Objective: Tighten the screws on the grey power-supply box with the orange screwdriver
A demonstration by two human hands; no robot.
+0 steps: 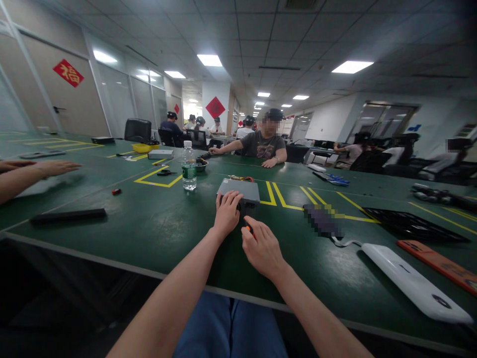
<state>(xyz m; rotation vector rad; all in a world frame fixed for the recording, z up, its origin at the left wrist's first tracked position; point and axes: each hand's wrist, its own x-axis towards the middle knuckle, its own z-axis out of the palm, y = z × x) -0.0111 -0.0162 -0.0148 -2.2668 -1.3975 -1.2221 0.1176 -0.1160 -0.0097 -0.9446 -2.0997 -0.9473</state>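
A grey metal computer power supply (242, 188) with coloured wires at its back sits on the green table in front of me. My left hand (227, 214) grips its near left corner, fingers over the top and the thumb hidden low at the front. Just in front of the box, my right hand (263, 246) is closed around an orange-and-black screwdriver (249, 228). Most of the screwdriver is covered by my fingers, and its tip cannot be made out.
A water bottle (189, 166) stands left of the power supply. To the right lie a white power bank (413, 281), an orange phone (439, 263) and a black panel (413, 223). A black bar (69, 216) lies left. Co-workers sit across and at left.
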